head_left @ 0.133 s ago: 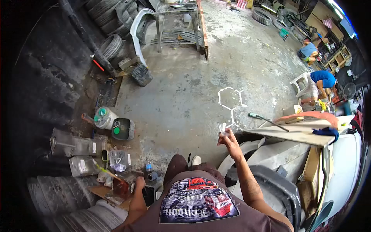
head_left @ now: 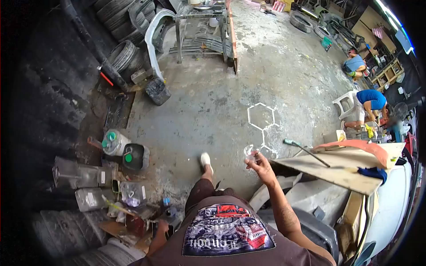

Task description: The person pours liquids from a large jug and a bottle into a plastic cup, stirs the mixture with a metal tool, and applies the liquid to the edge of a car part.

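Observation:
In the head view my right hand is raised in front of me over the floor. Its fingers close around a small clear, whitish plastic piece, whose exact kind I cannot make out. Low on the left, my left hand hangs by my side, near a dark bottle and a reddish-brown container. Its fingers are too small and dim to read. A brush-like tool with a yellow-green end leans close to that container.
Left stand a white jug, a dark open container and clear plastic bins. Right, a wooden board lies over car panels. A black bucket stands ahead. Two people work at the far right.
One foot has stepped forward onto the floor ahead of me. My right hand has shifted slightly left and down with the clear piece. My left hand has swung lower.

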A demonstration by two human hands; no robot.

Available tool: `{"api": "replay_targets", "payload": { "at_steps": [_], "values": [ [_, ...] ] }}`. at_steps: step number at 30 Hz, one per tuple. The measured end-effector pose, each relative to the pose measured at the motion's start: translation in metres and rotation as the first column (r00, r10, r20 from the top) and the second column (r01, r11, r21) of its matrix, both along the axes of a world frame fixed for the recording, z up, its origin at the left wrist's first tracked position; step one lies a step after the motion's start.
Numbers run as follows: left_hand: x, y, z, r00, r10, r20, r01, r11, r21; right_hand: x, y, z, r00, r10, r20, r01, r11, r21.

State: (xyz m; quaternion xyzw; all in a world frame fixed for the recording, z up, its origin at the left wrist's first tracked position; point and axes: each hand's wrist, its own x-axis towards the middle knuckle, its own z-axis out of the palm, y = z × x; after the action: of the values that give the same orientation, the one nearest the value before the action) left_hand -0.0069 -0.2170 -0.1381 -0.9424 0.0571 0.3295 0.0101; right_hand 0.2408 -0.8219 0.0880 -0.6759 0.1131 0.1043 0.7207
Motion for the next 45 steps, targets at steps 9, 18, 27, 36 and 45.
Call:
{"api": "replay_targets", "payload": {
  "at_steps": [9,18,27,36,45],
  "values": [
    [0.376,-0.073,-0.038,0.965,0.261,0.004,-0.259,0.961,-0.096,0.204,-0.025,-0.008,0.986,-0.166,-0.027,0.163,0.982,-0.091],
    [0.936,-0.244,-0.002,0.903,0.254,0.346,0.018,0.783,-0.622,0.368,-0.164,-0.028,0.861,-0.499,-0.097,0.496,0.866,-0.06],
    [1.11,-0.456,0.015,0.944,0.235,0.231,-0.029,0.758,-0.652,0.626,-0.345,-0.037,0.868,-0.495,-0.042,0.492,0.868,-0.06],
    [1.104,-0.49,-0.083,0.989,0.148,0.008,-0.136,0.926,-0.352,0.885,-0.453,0.023,0.906,-0.417,0.071,0.42,0.907,-0.021],
    [1.369,-0.674,-0.098,0.937,0.305,-0.173,-0.345,0.89,-0.298,1.09,-0.566,-0.03,0.884,-0.465,-0.044,0.467,0.88,0.089]
  ]
}}
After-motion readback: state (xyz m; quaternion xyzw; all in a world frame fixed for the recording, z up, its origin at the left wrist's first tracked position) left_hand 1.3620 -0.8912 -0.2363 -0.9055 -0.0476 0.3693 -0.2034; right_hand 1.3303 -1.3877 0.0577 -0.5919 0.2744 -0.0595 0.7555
